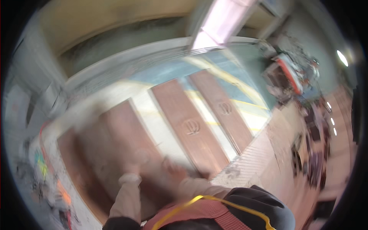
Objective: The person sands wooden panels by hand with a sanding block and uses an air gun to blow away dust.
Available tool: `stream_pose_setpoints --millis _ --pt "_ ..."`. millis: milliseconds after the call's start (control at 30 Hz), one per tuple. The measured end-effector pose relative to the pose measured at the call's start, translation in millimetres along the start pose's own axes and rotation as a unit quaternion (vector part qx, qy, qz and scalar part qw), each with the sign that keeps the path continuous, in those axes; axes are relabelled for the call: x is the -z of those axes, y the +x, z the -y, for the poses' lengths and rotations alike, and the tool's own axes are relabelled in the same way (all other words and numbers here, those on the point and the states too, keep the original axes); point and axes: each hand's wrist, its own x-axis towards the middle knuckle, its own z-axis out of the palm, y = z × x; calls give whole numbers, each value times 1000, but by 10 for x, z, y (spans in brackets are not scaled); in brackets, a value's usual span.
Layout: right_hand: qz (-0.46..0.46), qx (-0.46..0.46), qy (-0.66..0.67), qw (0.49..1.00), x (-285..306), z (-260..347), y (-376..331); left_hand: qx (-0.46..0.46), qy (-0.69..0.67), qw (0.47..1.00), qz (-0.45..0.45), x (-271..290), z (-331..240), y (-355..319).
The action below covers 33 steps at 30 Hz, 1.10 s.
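Brown wood-grain panels lie on a pale table. My left hand is over the wide panel in front of me, and motion blurs its fingers. Close to that panel's right side is my right hand, also smeared, so its grip cannot be made out. Farther right, a brown panel and another brown panel each carry a round line emblem. A darker brown panel lies at the left, partly in shadow. Whether either hand touches a panel is unclear.
A red-and-white machine or cart stands at the far right, with dark items piled nearer. Orange and green objects sit beyond the table's left edge. A yellow strap crosses my front, above a red garment.
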Motion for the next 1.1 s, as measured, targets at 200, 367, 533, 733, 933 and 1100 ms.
stream_pose_setpoints --millis 200,367,533,733,933,1100 --pt "-273 7 -61 960 -1183 -147 -343 -80 -11 981 -174 -271 263 42" --pt "-138 -34 36 989 -690 -140 -1127 -65 -70 975 -200 -639 515 283" --pt "-126 -108 85 982 -705 -164 -1630 35 68 990 -121 -97 142 -11" --pt "-152 -138 69 976 -881 -117 -1868 -60 109 988 -93 -22 141 -162" --pt "-167 -127 73 975 -938 -59 -1937 -120 103 986 -47 57 45 -673" --pt "-136 -106 100 980 -894 -53 -1931 -140 63 988 -30 -18 55 -948"
